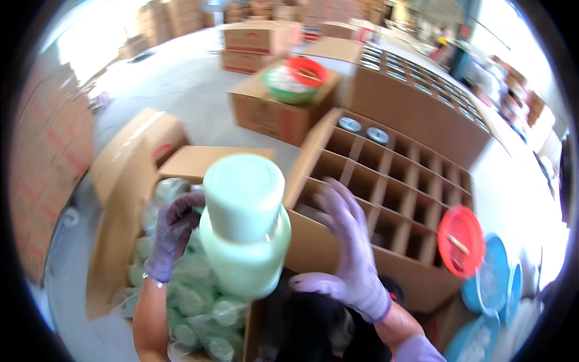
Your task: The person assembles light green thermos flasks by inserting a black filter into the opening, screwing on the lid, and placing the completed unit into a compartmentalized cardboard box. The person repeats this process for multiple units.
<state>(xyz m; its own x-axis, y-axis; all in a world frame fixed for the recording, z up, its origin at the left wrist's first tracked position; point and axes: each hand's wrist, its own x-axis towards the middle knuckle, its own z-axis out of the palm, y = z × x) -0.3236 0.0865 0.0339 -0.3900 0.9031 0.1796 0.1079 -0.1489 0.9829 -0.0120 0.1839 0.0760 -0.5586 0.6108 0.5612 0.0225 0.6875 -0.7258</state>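
A pale green flask (244, 265) with a tall, rounded cap of the same colour is up in front of me, over the edge of an open carton (114, 241). My left hand (175, 223), in a purple glove, is closed at the flask's left side, its fingertips partly hidden there. To the right of the flask, my gloved right hand (347, 247) has its fingers spread and holds nothing. It is nearest to a large divided carton (416, 274). Green pieces in clear plastic bags (193, 301) fill the carton under my left hand.
Round silvery tops (377, 135) show in the divided carton's far cells. A red basin (461, 241) sits at its right corner, above blue tubs (485, 283). Behind are a filled carton (416, 102) and a box (265, 111) bearing a green basin (289, 95). Stacked cartons (51, 163) line the left.
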